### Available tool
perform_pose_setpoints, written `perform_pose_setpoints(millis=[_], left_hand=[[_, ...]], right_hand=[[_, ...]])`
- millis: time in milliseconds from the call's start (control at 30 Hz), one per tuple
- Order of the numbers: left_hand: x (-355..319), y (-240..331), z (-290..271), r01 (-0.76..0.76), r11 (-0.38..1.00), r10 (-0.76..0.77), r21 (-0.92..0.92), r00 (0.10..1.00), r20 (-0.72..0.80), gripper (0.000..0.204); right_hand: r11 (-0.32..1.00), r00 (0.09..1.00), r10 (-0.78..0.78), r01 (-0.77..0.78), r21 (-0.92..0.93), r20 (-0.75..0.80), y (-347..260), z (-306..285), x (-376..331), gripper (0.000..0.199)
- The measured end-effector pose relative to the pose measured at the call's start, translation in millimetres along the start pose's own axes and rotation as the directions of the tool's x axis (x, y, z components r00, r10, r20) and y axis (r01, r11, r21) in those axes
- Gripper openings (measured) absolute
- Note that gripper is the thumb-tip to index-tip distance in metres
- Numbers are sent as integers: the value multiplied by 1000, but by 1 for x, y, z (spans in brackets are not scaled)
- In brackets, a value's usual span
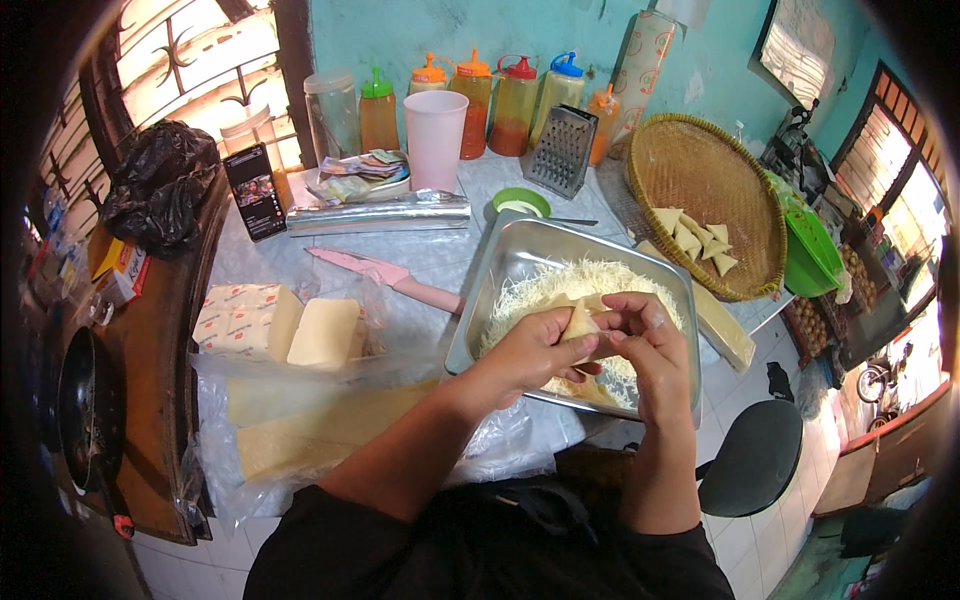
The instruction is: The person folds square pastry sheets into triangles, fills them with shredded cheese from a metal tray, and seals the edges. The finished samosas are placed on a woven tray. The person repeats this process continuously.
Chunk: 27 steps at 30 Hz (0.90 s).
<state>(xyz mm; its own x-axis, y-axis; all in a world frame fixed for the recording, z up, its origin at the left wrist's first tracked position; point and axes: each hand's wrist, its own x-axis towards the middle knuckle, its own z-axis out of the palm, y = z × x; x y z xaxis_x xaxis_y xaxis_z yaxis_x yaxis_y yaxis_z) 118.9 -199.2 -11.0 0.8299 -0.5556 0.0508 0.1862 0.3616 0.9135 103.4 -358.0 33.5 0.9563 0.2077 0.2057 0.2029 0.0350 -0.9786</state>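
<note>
Above a metal tray (485, 265) of grated cheese (610, 275), my left hand (530, 350) and my right hand (650, 345) pinch a small folded pastry wrapper (580, 322) between them. Its upper end forms a pointed pocket; the fingers hide the rest. Part of another pale wrapper (585, 395) shows in the tray beneath my hands. Flat pastry strips (300, 435) lie in clear plastic at the near left. Folded triangular pastries (690, 235) rest together in a round woven bamboo tray (710, 160) at the right.
A pink knife (375, 270) and cut cheese blocks (325, 332) lie left of the metal tray. Behind it stand a box grater (562, 150), sauce bottles (515, 105) and a pink cup (435, 140). A phone (257, 190) leans beside a foil roll (380, 213). A black chair (752, 458) stands right.
</note>
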Motion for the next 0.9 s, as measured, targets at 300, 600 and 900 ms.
perform_pose_setpoints(millis=[300,600,900], left_hand=[[3,-1,-3,20,998,-22,-53,999,-46,34],[-2,12,3,-118,976,65,-186,961,-269,36],[-9,11,12,-121,950,110,-289,992,-54,38]], right_hand=[[1000,999,-1,1,-3,41,2,-2,-6,24],[806,998,13,27,-591,63,7,-24,-7,12],[757,965,94,-228,612,244,19,10,-8,87]])
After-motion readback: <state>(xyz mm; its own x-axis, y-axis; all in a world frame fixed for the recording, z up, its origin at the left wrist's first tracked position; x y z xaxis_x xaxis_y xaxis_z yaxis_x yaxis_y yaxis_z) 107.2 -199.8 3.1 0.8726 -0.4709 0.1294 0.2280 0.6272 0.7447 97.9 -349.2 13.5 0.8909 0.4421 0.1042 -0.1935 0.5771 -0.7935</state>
